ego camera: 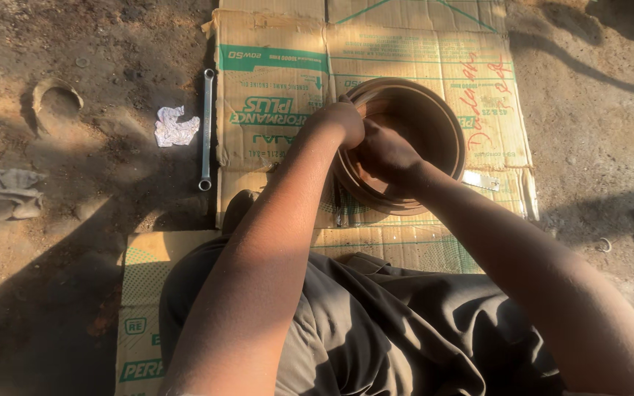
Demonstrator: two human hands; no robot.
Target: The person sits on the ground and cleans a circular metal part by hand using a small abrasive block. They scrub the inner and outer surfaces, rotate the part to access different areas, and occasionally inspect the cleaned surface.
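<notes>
Inside the brown drum (434,121), both left hand (343,121) and right hand (384,152) hide their fingers; grip unclear.

Rusty brown round drum (434,125), upright on flattened cardboard (280,139)

A flattened brown cardboard box (376,81) lies opened out on the dirt ahead of the person, its panels printed with green bands and green lettering, and with red handwriting across the right panel. A small pale rectangular label (482,180) sits near its lower right edge. A second flattened cardboard sheet (141,308), brown with green printed patches, lies nearer, partly under the person's legs, touching the first along its lower edge
</notes>
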